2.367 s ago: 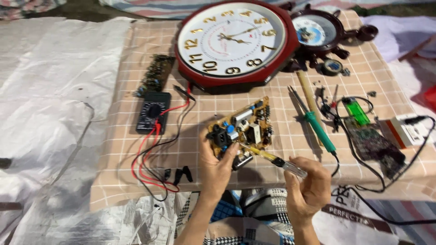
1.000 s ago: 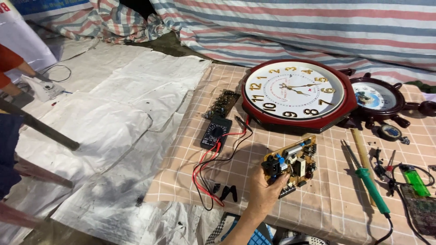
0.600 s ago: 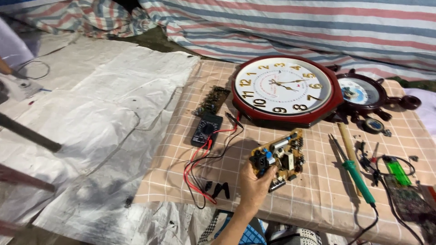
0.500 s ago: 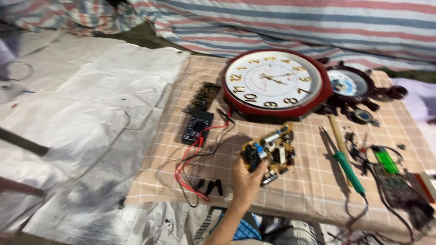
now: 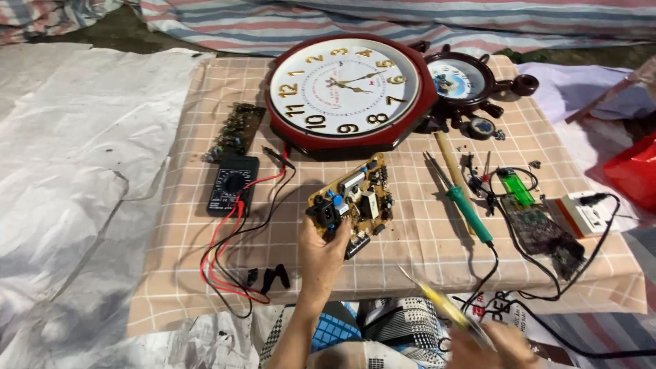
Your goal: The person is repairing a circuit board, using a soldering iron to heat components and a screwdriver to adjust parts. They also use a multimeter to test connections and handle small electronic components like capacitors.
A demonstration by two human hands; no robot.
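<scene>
Fingers of the left hand (image 5: 321, 254) pinch the lower corner of a tan, component-studded circuit board (image 5: 355, 203) at frame centre, tilted above the checked tabletop (image 5: 410, 239). Light, rigid, fragile: best held by its edges. The right hand (image 5: 488, 345), blurred at the bottom, grips a yellow-handled tool (image 5: 437, 305).

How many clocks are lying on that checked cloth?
2. A big red-framed wall clock lies at the far middle of the checked cloth; a smaller ship's-wheel clock sits right beside it, to its right. None seem hidden.
</scene>
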